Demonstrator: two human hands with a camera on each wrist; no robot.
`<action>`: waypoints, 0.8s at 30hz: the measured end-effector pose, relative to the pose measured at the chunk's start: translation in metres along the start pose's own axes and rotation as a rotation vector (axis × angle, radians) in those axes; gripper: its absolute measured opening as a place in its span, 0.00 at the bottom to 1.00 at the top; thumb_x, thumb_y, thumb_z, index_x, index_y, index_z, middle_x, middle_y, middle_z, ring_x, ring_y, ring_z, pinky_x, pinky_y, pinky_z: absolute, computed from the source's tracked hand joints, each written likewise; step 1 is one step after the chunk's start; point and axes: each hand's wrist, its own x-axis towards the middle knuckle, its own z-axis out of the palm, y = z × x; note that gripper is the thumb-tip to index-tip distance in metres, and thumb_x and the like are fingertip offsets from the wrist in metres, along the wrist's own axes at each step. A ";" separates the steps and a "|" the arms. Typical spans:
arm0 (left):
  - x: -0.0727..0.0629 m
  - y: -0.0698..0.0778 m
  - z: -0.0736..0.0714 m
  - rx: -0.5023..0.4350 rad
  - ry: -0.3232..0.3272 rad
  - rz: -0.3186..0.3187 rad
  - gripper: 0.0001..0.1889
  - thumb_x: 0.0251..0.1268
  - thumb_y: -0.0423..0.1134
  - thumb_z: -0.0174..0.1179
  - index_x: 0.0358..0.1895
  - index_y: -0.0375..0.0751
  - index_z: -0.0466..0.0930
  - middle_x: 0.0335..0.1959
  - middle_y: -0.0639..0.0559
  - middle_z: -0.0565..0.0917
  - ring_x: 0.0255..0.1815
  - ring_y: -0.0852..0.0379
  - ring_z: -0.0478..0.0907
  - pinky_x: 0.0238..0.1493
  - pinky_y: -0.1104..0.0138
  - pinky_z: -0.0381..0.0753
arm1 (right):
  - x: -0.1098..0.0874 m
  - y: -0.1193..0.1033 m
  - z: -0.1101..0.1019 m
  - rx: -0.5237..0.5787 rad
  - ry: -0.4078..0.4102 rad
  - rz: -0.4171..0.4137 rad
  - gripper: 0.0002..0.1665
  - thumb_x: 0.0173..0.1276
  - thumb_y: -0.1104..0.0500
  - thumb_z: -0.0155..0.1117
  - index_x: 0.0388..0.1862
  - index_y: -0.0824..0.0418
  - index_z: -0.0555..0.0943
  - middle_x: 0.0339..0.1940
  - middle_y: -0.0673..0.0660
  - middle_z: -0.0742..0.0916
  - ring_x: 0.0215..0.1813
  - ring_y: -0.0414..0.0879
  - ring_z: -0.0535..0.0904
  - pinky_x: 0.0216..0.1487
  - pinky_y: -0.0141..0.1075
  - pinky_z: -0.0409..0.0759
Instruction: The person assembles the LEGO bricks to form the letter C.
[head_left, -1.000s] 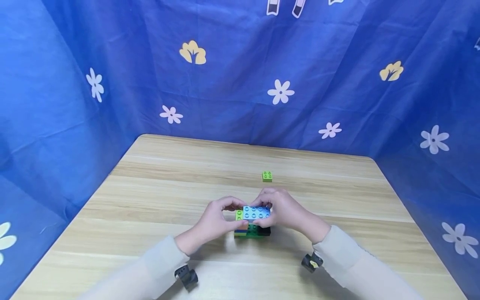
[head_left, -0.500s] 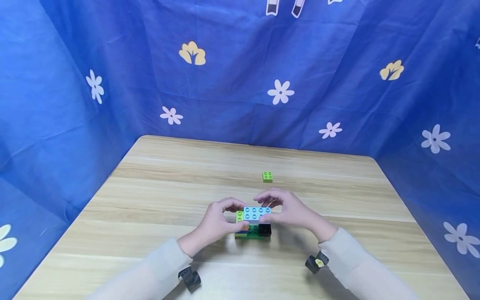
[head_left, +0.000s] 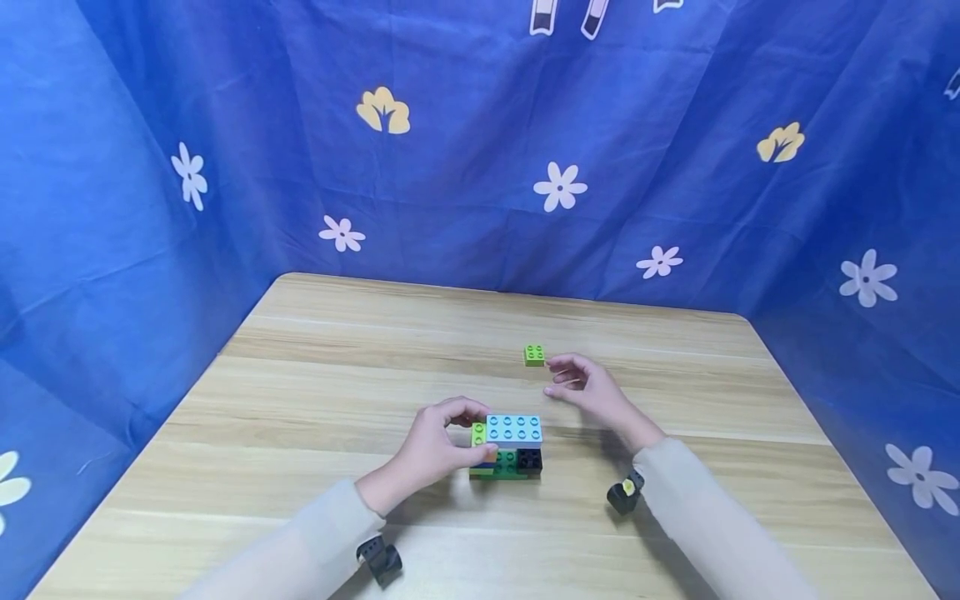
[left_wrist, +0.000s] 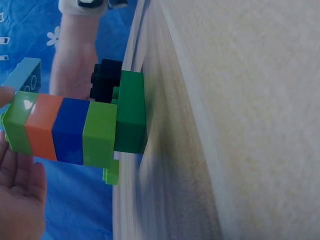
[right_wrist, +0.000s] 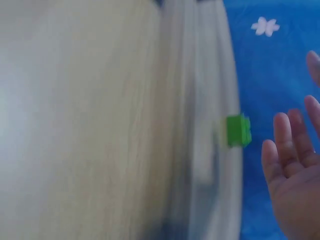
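My left hand (head_left: 431, 437) grips the left end of a toy brick build, thumb at the front and fingers behind. A stack there has light green, orange, blue and light green bricks (left_wrist: 67, 130) on a dark green base (left_wrist: 131, 112). A light blue brick (head_left: 513, 428) lies across the top, reaching right over a black brick (head_left: 529, 460). My right hand (head_left: 596, 392) holds nothing; its fingers are spread apart from the thumb, just right of a loose small light green brick (head_left: 534, 357). In the right wrist view that green brick (right_wrist: 238, 131) stands apart from the fingertips.
The build and loose brick stand on a wood-grain table (head_left: 337, 350). A blue curtain (head_left: 465, 167) with printed flowers hangs behind and at both sides. Small black cameras (head_left: 381, 560) are worn on both wrists.
My right hand has let go of the light blue brick and moved up and away to beside the loose light green brick. The left hand stays on the build.
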 end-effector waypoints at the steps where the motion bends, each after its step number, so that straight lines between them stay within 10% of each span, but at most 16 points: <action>1: 0.000 0.000 0.000 0.002 0.000 -0.001 0.18 0.44 0.34 0.74 0.42 0.42 0.82 0.39 0.56 0.84 0.40 0.55 0.78 0.48 0.49 0.77 | 0.003 0.005 -0.001 -0.005 0.011 0.004 0.29 0.58 0.67 0.70 0.58 0.72 0.73 0.53 0.69 0.79 0.51 0.62 0.77 0.53 0.47 0.76; 24: 0.000 0.000 0.001 -0.010 -0.008 -0.024 0.19 0.45 0.36 0.75 0.43 0.42 0.82 0.40 0.56 0.83 0.41 0.56 0.78 0.49 0.49 0.77 | 0.053 0.036 0.011 -0.167 0.079 0.147 0.40 0.56 0.61 0.74 0.67 0.62 0.68 0.62 0.62 0.76 0.57 0.55 0.75 0.60 0.44 0.72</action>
